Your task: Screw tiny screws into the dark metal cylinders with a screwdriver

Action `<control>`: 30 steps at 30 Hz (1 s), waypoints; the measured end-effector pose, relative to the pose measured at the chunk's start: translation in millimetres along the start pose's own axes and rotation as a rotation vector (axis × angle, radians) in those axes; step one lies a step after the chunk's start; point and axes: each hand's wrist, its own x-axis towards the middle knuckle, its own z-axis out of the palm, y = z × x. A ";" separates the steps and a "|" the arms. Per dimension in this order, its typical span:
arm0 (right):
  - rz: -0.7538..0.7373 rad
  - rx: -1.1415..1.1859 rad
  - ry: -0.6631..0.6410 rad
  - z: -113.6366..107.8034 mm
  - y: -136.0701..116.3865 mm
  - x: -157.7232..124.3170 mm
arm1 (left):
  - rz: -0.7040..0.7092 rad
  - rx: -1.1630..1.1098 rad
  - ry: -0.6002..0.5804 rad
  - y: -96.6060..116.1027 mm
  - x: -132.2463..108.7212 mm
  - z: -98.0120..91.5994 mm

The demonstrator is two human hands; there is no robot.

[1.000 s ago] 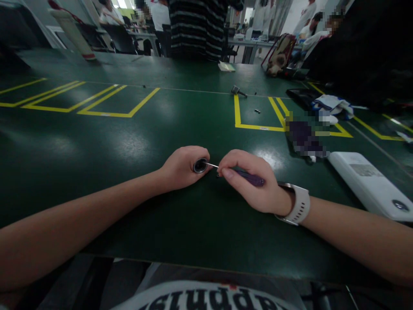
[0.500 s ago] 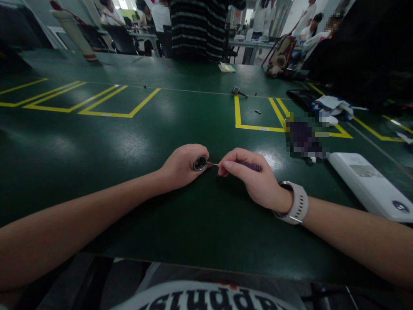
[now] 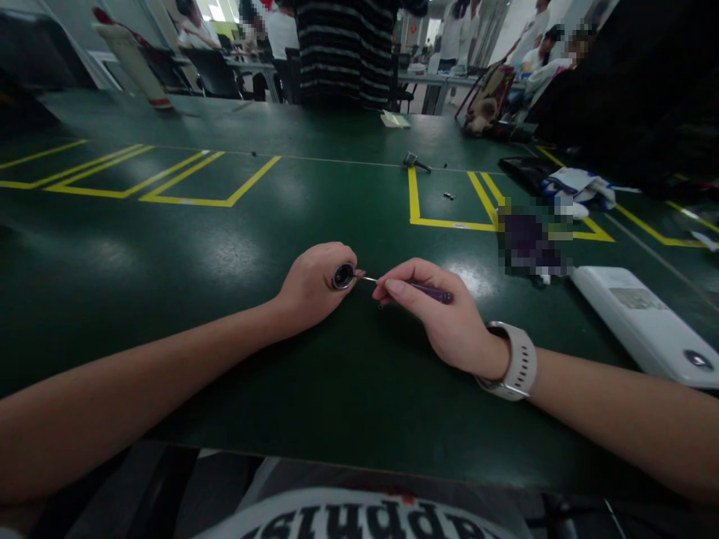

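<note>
My left hand [image 3: 317, 284] is closed around a dark cylinder with a shiny metal rim [image 3: 343, 276]; its round end faces me, and the rest is hidden in the fist. In my right hand [image 3: 424, 307] is a screwdriver [image 3: 432, 293] with a purple handle and a thin metal shaft, gripped like a pen. The shaft points left and its tip meets the side of the cylinder at my left fingertips. Whether the tip sits in a screw is too small to tell. Just below my right fingertips a tiny dark piece [image 3: 381, 305] shows.
A white power bank [image 3: 645, 322] lies on the green table [image 3: 314, 419] at the right. Further off are a small metal part [image 3: 416, 162], little dark pieces [image 3: 448, 196] and a crumpled cloth [image 3: 578, 186]. Yellow tape [image 3: 454, 224] marks boxes. A person in a striped top [image 3: 345, 52] stands across the table.
My left hand and the cylinder have shifted slightly left and up. More of the screwdriver's shaft shows between the hands. My right hand stays nearly in place.
</note>
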 end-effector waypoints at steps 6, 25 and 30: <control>0.094 0.232 -0.025 -1.5 1.0 2.6 | 0.039 -0.002 0.012 0.0 -1.1 -0.6; 0.217 0.335 0.010 -6.0 2.3 7.7 | 0.064 0.002 -0.077 -1.1 -0.3 0.2; 0.313 0.475 0.017 -8.5 3.5 12.4 | 0.057 -0.081 -0.061 -3.2 0.8 2.1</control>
